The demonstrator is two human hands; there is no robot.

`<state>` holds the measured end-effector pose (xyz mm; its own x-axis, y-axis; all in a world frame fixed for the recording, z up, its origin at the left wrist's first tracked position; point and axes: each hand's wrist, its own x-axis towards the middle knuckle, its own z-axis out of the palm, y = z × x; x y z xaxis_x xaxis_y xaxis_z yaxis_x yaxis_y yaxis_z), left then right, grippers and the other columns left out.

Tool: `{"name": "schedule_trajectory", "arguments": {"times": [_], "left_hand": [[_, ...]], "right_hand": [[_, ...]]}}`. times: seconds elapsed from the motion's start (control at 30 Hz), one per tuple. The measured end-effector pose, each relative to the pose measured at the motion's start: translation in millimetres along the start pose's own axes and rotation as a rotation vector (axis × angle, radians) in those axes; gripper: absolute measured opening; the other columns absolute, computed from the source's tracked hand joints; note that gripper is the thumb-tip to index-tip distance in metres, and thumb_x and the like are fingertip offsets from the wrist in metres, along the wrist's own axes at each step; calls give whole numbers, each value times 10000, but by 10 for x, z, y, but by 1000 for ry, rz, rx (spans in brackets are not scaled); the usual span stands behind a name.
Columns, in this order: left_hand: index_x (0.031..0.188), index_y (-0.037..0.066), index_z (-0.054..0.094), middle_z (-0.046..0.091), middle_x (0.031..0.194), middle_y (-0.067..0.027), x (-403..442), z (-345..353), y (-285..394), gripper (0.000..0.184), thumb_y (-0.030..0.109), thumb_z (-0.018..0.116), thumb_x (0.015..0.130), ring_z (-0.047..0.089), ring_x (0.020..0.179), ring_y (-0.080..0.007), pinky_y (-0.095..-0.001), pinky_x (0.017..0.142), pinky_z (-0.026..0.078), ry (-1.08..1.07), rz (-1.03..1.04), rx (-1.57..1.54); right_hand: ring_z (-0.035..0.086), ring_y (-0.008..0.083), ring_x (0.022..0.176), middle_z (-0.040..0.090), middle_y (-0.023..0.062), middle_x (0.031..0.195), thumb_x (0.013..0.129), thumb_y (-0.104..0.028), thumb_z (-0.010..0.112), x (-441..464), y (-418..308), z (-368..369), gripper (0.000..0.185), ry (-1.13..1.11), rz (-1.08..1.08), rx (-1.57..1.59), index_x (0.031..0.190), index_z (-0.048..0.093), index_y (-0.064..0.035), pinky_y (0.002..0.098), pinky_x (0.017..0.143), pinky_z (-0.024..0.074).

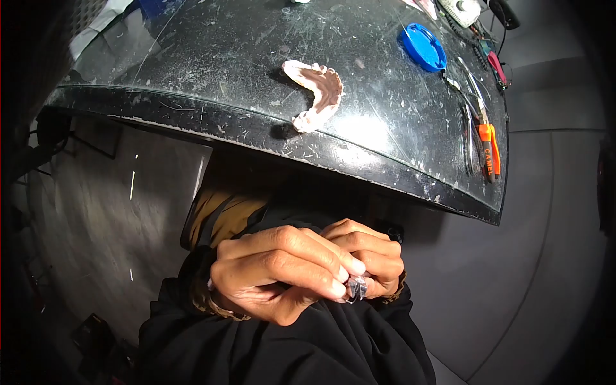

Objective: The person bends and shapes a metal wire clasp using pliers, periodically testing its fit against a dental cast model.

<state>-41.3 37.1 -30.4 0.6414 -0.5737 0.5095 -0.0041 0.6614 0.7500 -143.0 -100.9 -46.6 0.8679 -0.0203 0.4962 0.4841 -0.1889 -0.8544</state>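
Observation:
My left hand (279,269) is closed in a pinch on a small, shiny, dark and clear piece (357,287), held low over my lap. My right hand (372,256) is closed too, its fingers curled against the same piece from the other side. Both hands touch around it, and the fingers hide part of it. Beyond them, near the front edge of the black table (224,96), lies a pinkish, horseshoe-shaped dental cast (328,92) with a few teeth showing along its far side.
At the table's right lie orange-handled pliers (489,151), several thin metal tools and a round blue lid (424,47). A white device (463,10) with a cord stands at the back right. The scuffed table edge runs just beyond my hands.

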Motion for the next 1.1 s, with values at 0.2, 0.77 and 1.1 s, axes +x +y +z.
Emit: {"name": "schedule_trajectory", "arguments": {"times": [0.2,0.77,1.1], "left_hand": [[777,24,574,581,751,-98,181,-66,19,117,-48,666,780,690,718,-248,-269,588,586,-131,27,108],[891,-7,586,623,853,-87,2212,40,-52,85,-78,580,844,620,755,-112,-236,643,508,-320,273,220],[848,17,613,669,842,-132,2100,-19,-41,91,-17,681,798,688,776,-207,-280,663,567,-330,246,330]], "right_hand": [[575,327,709,574,205,807,865,-148,606,130,-92,-119,276,-57,83,78,719,563,84,379,638,468],[586,249,823,572,135,913,944,-135,503,1597,-212,-1426,198,-70,-155,-436,957,582,46,320,738,462],[573,229,825,533,130,1011,836,-186,661,1477,-139,-1374,269,-172,-1,-127,939,576,47,326,702,464]]}}
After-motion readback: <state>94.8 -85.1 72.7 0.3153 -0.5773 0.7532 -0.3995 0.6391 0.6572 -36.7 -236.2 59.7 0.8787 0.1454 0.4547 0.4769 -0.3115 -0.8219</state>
